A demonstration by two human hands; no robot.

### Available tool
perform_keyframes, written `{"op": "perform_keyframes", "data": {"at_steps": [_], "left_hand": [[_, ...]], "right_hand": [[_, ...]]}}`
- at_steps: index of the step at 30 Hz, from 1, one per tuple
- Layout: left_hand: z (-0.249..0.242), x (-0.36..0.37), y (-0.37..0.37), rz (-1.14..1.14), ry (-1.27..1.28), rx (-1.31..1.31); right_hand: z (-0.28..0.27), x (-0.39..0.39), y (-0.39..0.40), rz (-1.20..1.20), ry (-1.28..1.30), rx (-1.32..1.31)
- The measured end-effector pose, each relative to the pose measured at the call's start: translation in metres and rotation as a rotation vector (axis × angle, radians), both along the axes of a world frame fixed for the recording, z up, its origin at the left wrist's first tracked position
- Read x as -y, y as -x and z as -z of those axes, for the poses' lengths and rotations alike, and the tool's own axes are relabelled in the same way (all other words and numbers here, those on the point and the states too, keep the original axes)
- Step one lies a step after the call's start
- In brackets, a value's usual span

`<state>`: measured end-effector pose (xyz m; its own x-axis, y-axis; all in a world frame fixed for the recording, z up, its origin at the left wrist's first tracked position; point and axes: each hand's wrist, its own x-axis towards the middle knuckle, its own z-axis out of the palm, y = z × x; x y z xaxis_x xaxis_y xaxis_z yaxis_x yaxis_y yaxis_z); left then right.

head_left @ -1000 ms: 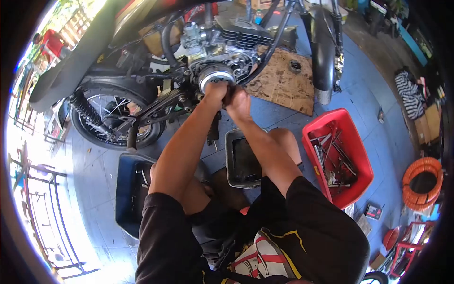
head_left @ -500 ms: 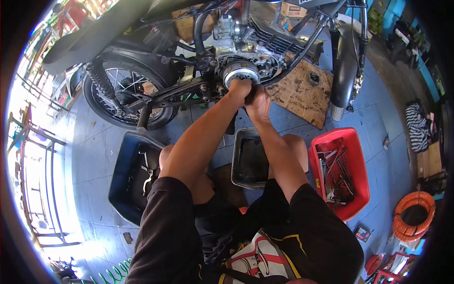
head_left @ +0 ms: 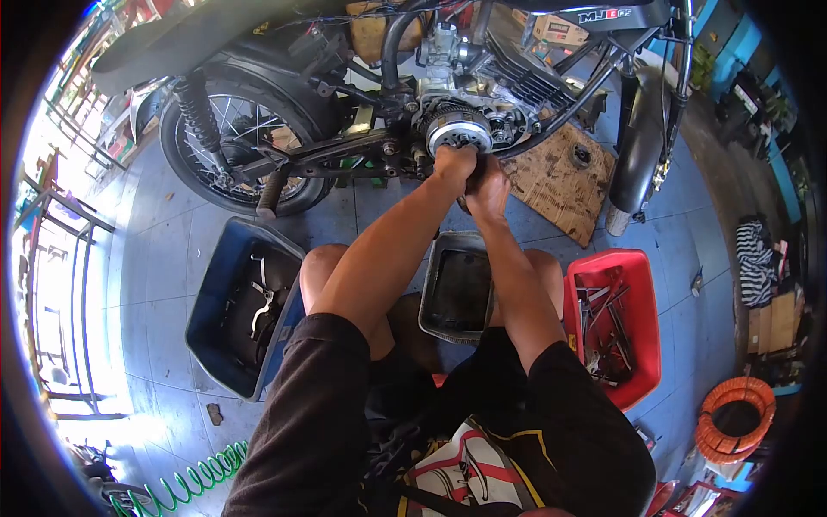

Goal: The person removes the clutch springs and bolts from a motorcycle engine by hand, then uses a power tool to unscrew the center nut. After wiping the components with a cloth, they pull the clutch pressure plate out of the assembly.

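Note:
A motorcycle stands side-on in front of me, its engine [head_left: 522, 114] exposed with the side cover off. The round silver clutch [head_left: 459, 131] faces me, toothed around its back rim. My left hand [head_left: 457, 164] is closed at the clutch's lower front face. Close beside it, slightly lower and to the right, my right hand [head_left: 488, 188] is closed too, with its fingers curled. Whatever the fingers grip is hidden behind the hands.
Below the engine lies a stained wooden board [head_left: 560, 194] bearing a round dark part [head_left: 581, 156]. A grey tray [head_left: 431, 319] sits between my legs. A blue bin [head_left: 207, 302] with metal parts is left; a red bin [head_left: 648, 319] of tools is right. An orange coil [head_left: 713, 439] lies farther right.
My view has shifted, so the motorcycle and both hands appear farther right and the engine slightly lower. Both hands stay closed at the clutch's lower edge.

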<state>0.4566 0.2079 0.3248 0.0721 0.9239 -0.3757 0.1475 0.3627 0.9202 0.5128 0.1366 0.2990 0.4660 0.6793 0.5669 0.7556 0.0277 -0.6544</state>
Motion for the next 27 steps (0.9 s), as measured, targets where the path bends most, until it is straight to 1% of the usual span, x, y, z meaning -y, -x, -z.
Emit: {"op": "perform_keyframes", "data": {"at_steps": [2,4,5,7,10,12,14,15,16,17,18,20,21,22,23,24,26,27], "left_hand": [[-0.011,0.008,0.007,-0.004,0.002,-0.019],[-0.014,0.01,0.014,0.02,-0.009,-0.011],[-0.012,0.007,0.017,0.023,-0.01,-0.014],[-0.007,0.0,0.021,0.106,0.098,0.229],[-0.011,0.004,0.02,0.096,0.112,0.271],[-0.012,0.007,0.016,0.067,0.05,0.226],[0.009,-0.004,0.006,0.029,-0.01,0.184],[0.037,-0.021,-0.004,0.016,-0.053,0.12],[0.032,-0.022,-0.005,0.001,-0.094,0.057],[0.029,-0.018,-0.008,-0.029,-0.046,0.163],[0.018,-0.014,-0.005,-0.042,-0.048,0.174],[0.005,-0.007,0.0,-0.057,0.018,0.063],[-0.009,0.001,0.007,-0.059,0.021,0.066],[-0.025,0.008,0.018,0.088,0.098,0.154],[-0.031,0.012,0.027,0.238,0.176,0.239],[-0.027,0.011,0.031,0.243,0.178,0.236],[-0.018,0.008,0.038,0.382,0.155,0.183],[-0.014,0.011,0.046,0.375,0.154,0.352]], "right_hand": [[-0.002,0.003,-0.002,0.014,-0.023,0.027],[-0.01,0.01,-0.005,-0.183,-0.057,-0.066],[-0.012,0.011,-0.005,-0.18,-0.058,-0.069],[-0.015,0.012,-0.007,-0.226,0.009,-0.119],[-0.01,0.009,-0.007,-0.225,-0.074,-0.143],[0.002,0.002,-0.009,-0.224,-0.073,-0.122],[0.002,0.0,-0.009,-0.23,-0.069,-0.099],[-0.003,0.004,-0.007,-0.222,-0.066,-0.142],[-0.007,0.007,-0.007,-0.215,-0.061,-0.184],[-0.009,0.008,-0.011,-0.205,-0.03,-0.206],[-0.014,0.007,-0.013,-0.218,-0.029,-0.195],[-0.023,0.01,-0.013,-0.055,-0.094,-0.342],[-0.031,0.012,-0.011,-0.004,-0.101,-0.335],[-0.031,0.012,-0.011,-0.001,-0.098,-0.336],[-0.031,0.01,-0.011,-0.035,-0.111,-0.283],[-0.032,0.008,-0.012,-0.069,-0.125,-0.229],[-0.032,0.002,-0.009,-0.078,-0.134,-0.206],[-0.03,0.0,-0.006,-0.093,-0.141,-0.183]]}}
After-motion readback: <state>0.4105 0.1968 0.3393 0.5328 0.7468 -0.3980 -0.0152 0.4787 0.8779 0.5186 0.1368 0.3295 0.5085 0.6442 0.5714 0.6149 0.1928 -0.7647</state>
